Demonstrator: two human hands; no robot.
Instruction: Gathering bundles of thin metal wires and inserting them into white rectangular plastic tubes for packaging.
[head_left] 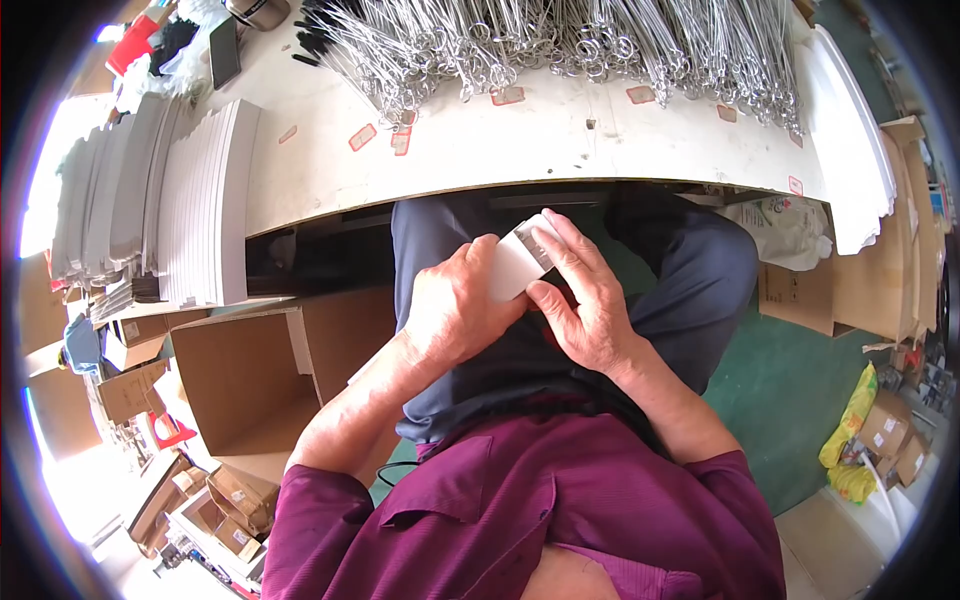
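Over my lap, in front of the bench edge, a small white cardboard box (512, 268) is held between my two hands. My left hand (452, 300) is closed around its near left side, fingers wrapped behind it. At the far right end of the box, my right hand (590, 305) has its fingers laid across the end and its thumb below, gripping it. That end looks open, with a greyish inside partly covered by the fingers. What the box contains, if anything, cannot be made out.
Many thin metal rods with ring ends (600, 45) lie across the white bench (450, 165). Flat white cartons (210, 205) stand stacked at left; white sheets (850, 150) hang at right. An open brown carton (240, 375) sits by my left arm. Brown cardboard (905, 240) leans at right.
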